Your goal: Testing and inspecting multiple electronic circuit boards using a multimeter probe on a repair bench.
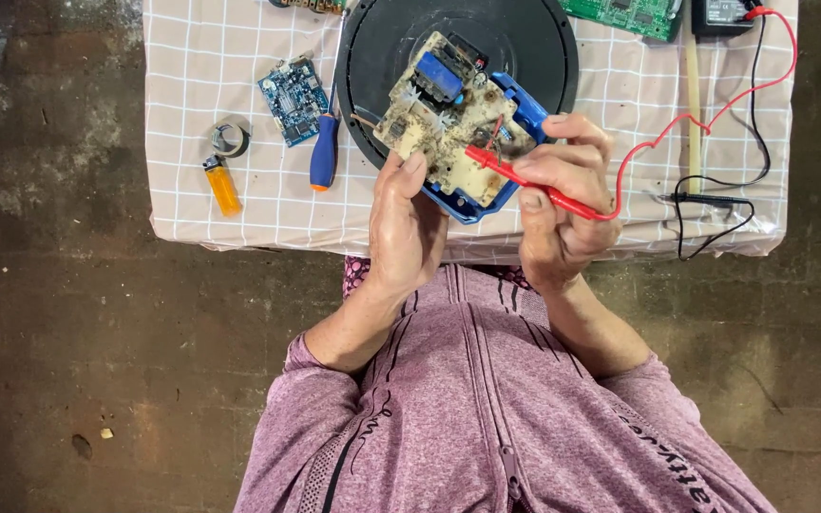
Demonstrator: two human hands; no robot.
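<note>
The left hand (401,223) grips a stained, beige printed circuit board in a blue plastic frame (448,119), thumb pressed on its near edge at six o'clock and fingers clamped beneath, holding it tilted above the round black plastic housing (544,57) on the checked cloth-covered table (192,114). The right hand (563,204), at three o'clock of the board, pinches a red meter probe (515,176) between closed fingers, its tip resting on the board's middle. Probing well seems to call for a steady board, a tip planted on a single joint, and the red lead (705,114) kept slack. At nine o'clock lie a blue-handled screwdriver (324,152), a small blue circuit module (293,99), and an orange lighter (222,185).
</note>
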